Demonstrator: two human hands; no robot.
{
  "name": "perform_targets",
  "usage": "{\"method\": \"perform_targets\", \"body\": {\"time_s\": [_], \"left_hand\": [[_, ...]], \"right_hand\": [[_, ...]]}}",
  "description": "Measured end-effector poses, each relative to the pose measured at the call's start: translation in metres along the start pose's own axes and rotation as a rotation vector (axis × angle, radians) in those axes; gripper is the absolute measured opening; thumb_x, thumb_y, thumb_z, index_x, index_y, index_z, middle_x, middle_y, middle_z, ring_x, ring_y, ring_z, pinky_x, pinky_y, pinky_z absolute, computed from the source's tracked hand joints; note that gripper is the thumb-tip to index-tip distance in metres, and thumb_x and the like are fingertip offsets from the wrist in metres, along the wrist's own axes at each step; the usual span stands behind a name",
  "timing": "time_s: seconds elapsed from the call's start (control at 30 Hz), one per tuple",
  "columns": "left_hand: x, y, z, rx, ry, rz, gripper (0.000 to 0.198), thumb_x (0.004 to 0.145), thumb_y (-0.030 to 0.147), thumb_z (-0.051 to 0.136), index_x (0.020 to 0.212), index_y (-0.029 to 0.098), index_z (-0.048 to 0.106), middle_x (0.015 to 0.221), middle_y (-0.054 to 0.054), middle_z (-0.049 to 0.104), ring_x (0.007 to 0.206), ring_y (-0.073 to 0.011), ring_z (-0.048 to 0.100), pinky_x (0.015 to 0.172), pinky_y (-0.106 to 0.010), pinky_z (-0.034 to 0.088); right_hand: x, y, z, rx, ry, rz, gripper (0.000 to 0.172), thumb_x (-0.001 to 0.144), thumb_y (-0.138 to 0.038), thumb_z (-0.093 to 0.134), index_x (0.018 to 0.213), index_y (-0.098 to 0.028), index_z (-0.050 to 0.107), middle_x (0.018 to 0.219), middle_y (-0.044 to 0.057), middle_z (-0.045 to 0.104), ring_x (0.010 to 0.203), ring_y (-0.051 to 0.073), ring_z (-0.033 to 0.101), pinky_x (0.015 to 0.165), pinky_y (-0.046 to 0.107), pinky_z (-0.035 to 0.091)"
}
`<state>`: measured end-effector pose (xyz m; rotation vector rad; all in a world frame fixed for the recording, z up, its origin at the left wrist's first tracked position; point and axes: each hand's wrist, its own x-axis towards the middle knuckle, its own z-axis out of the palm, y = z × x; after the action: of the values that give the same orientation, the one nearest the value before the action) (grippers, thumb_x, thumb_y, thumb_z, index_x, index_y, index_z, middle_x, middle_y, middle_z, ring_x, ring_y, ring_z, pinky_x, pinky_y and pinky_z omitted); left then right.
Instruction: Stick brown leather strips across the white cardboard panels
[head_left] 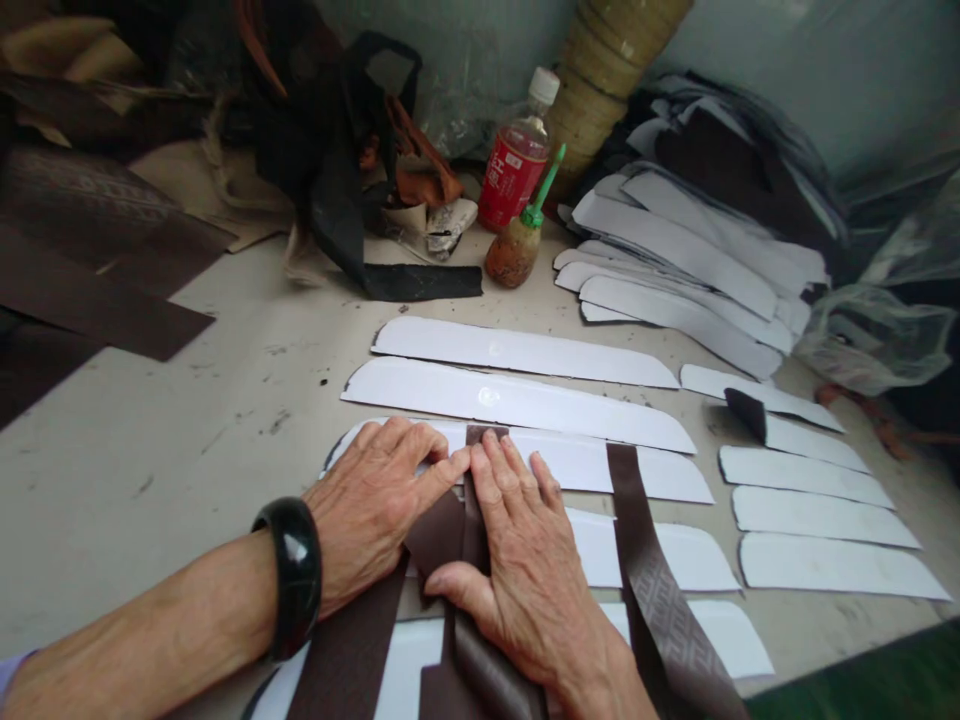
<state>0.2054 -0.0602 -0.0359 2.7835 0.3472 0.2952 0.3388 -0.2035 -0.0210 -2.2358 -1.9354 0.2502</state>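
My left hand (382,500), with a black bangle (291,575) on its wrist, has its fingers curled and its thumb pressed on a dark brown leather-like strip (439,530). Part of its grip is hidden. My right hand (529,550) lies flat on the same strip, fingers stretched out and thumb spread. The strip's end (487,433) rests over a white curved-edge piece (559,458). A second brown strip (637,520), with an embossed pattern, lies across the white pieces to the right.
Two white pieces (517,392) lie beyond my hands, and several shorter ones (825,540) at right. Behind are a red-labelled bottle (517,165), a green-tipped glue bottle (516,250) and a stacked pile (690,250). Brown sheets (97,270) and black scraps (330,190) lie at left.
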Motion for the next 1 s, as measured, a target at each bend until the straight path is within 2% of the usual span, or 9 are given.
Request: {"method": "perform_targets", "body": {"time_s": [0.13,0.23,0.4,0.57,0.67,0.77,0.83,0.9,1.0], "left_hand": [[0.002,-0.008,-0.012,-0.333,0.022,-0.017,0.055,0.073,0.001,0.037,0.119,0.023,0.057,0.105,-0.005,0.059,0.099,-0.0189,0.051,0.088,-0.034,0.042],[0.0,-0.008,-0.031,-0.578,0.03,-0.06,0.038,0.083,0.013,0.035,0.113,0.018,0.058,0.109,-0.006,0.061,0.103,-0.0185,0.054,0.095,-0.032,0.042],[-0.017,0.005,-0.059,-0.884,-0.081,-0.304,0.035,0.084,0.032,0.045,0.113,0.017,0.058,0.109,-0.006,0.065,0.102,-0.0214,0.058,0.094,-0.03,0.042],[-0.026,0.028,-0.067,-1.065,-0.16,-0.448,0.032,0.087,0.037,0.041,0.095,0.014,0.062,0.089,-0.003,0.065,0.079,-0.0146,0.057,0.073,-0.024,0.046],[-0.03,0.05,-0.067,-1.219,-0.243,-0.491,0.04,0.088,0.048,0.042,0.082,0.013,0.061,0.064,0.0,0.058,0.061,-0.0115,0.052,0.063,-0.023,0.044],[-0.038,0.074,-0.06,-1.393,-0.349,-0.494,0.052,0.087,0.059,0.042,0.087,0.012,0.063,0.052,0.001,0.052,0.05,-0.0111,0.048,0.057,-0.024,0.043],[-0.045,0.089,-0.052,-1.49,-0.408,-0.493,0.053,0.086,0.061,0.044,0.09,0.012,0.064,0.051,0.001,0.051,0.047,-0.0106,0.046,0.055,-0.024,0.042],[-0.052,0.102,-0.045,-1.558,-0.439,-0.504,0.052,0.085,0.061,0.049,0.092,0.012,0.065,0.052,0.0,0.053,0.047,-0.0102,0.047,0.054,-0.023,0.041],[-0.063,0.12,-0.038,-1.618,-0.46,-0.546,0.053,0.084,0.061,0.053,0.096,0.011,0.067,0.053,-0.001,0.055,0.047,-0.0099,0.05,0.052,-0.022,0.041]], "right_hand": [[-0.002,0.001,0.004,0.04,0.006,0.016,0.092,0.083,-0.075,0.036,0.149,-0.011,0.028,0.157,0.011,0.023,0.146,0.026,0.02,0.119,0.051,0.017],[-0.004,0.001,0.003,0.063,0.001,0.01,0.091,0.085,-0.075,0.036,0.149,-0.011,0.027,0.157,0.011,0.021,0.147,0.027,0.019,0.119,0.053,0.017],[-0.011,-0.004,0.002,0.128,0.003,0.022,0.088,0.085,-0.072,0.042,0.148,-0.01,0.031,0.157,0.011,0.023,0.146,0.029,0.021,0.118,0.054,0.018],[-0.017,-0.009,-0.007,0.351,0.216,0.092,0.049,0.093,-0.04,0.046,0.134,-0.014,0.053,0.148,0.013,0.044,0.138,0.028,0.037,0.114,0.051,0.026],[-0.021,-0.015,-0.022,0.732,0.343,0.167,0.038,0.091,-0.034,0.047,0.122,-0.019,0.062,0.132,0.011,0.059,0.124,0.024,0.051,0.107,0.043,0.036],[-0.03,-0.023,-0.035,1.279,0.176,0.199,0.034,0.084,-0.039,0.06,0.112,-0.021,0.066,0.101,0.004,0.068,0.092,0.018,0.061,0.087,0.03,0.046],[-0.039,-0.028,-0.039,1.517,0.046,0.208,0.027,0.079,-0.041,0.067,0.094,-0.019,0.069,0.077,-0.001,0.064,0.07,0.012,0.056,0.07,0.023,0.044],[-0.05,-0.031,-0.04,1.606,0.003,0.227,0.028,0.078,-0.044,0.069,0.075,-0.017,0.066,0.063,-0.003,0.055,0.06,0.009,0.047,0.061,0.021,0.039],[-0.068,-0.034,-0.038,1.641,0.006,0.261,0.036,0.079,-0.049,0.066,0.067,-0.015,0.063,0.058,-0.003,0.051,0.056,0.008,0.042,0.057,0.021,0.036]]}}
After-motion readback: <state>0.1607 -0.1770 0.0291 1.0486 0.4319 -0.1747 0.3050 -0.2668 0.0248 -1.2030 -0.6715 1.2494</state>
